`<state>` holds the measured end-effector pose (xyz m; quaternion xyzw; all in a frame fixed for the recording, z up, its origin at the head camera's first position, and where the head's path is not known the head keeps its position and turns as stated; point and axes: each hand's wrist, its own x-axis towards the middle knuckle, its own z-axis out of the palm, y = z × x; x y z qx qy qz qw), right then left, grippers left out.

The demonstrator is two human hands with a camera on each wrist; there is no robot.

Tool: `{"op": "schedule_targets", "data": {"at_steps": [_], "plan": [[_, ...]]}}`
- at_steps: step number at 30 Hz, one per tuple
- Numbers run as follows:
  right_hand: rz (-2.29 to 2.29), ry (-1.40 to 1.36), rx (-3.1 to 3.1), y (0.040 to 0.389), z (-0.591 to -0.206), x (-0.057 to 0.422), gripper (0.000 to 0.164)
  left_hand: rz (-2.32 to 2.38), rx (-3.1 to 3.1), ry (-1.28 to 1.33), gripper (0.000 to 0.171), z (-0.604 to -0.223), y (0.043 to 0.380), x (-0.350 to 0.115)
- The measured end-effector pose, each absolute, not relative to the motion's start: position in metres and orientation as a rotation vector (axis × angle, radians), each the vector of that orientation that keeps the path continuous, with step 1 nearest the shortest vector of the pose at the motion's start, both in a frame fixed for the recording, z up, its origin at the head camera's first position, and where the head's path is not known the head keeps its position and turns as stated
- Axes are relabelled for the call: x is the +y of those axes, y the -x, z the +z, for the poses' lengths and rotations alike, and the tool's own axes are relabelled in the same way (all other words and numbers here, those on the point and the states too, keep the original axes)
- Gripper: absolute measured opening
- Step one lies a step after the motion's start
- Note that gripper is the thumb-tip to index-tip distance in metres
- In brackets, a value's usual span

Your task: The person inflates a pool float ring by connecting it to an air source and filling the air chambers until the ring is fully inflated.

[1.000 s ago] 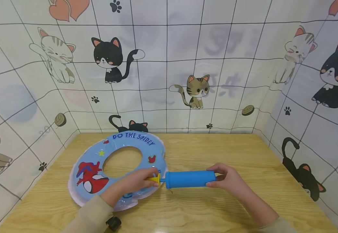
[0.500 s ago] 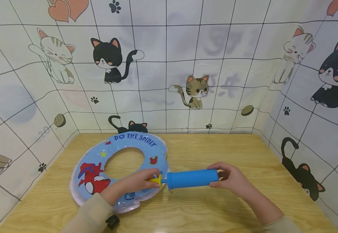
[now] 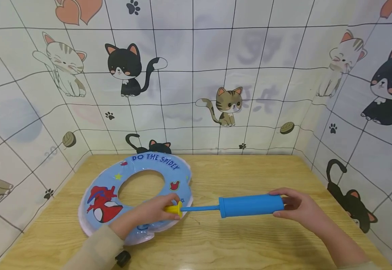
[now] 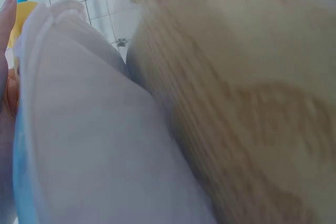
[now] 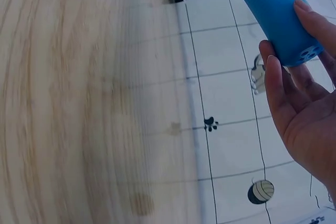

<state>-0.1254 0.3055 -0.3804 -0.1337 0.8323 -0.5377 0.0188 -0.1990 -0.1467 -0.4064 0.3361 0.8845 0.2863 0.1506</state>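
Right of the swim ring (image 3: 179, 176), the blue pump barrel (image 3: 253, 205) is newly farther off, its rod (image 3: 200, 208) bared, seemingly mid-stroke; left hand (image 3: 150, 212) grips the handle (image 3: 173, 209), right hand (image 3: 300, 208) grips the barrel's end.

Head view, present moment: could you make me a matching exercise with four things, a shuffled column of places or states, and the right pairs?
1. Left hand
2. Right hand
3. Thin blue rod
4. Spider-themed ring

A. Runs between the yellow handle and the blue barrel
B. Lies on the wooden table
C. Holds the barrel's end farther from the handle
D. Grips the yellow handle

Pairs: 1-D, 2-C, 3-A, 4-B
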Motion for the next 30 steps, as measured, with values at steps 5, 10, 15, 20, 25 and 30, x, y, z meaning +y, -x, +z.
{"op": "schedule_targets", "data": {"at_steps": [5, 10, 15, 20, 25, 30], "plan": [[-1.703, 0.466, 2.624, 0.118, -0.375, 0.318, 0.05, 0.854, 2.569, -0.951, 0.041, -0.404, 0.198, -0.151], [-1.703, 0.506, 2.677, 0.114, -0.373, 0.317, 0.048, 0.868, 2.584, -0.978, 0.044, -0.403, 0.199, -0.153], [-1.742, 0.38, 2.674, 0.116, -0.377, 0.298, 0.051, 0.855, 2.604, -1.047, 0.041, -0.401, 0.199, -0.15], [-1.821, 0.309, 2.6, 0.122, -0.378, 0.274, 0.053, 0.828, 2.638, -1.079, 0.039, -0.397, 0.199, -0.145], [-1.85, 0.285, 2.523, 0.128, -0.381, 0.254, 0.055, 0.847, 2.626, -1.082, 0.038, -0.399, 0.199, -0.136], [-1.867, 0.261, 2.474, 0.133, -0.385, 0.238, 0.055, 0.867, 2.605, -1.092, 0.037, -0.403, 0.198, -0.126]]}}
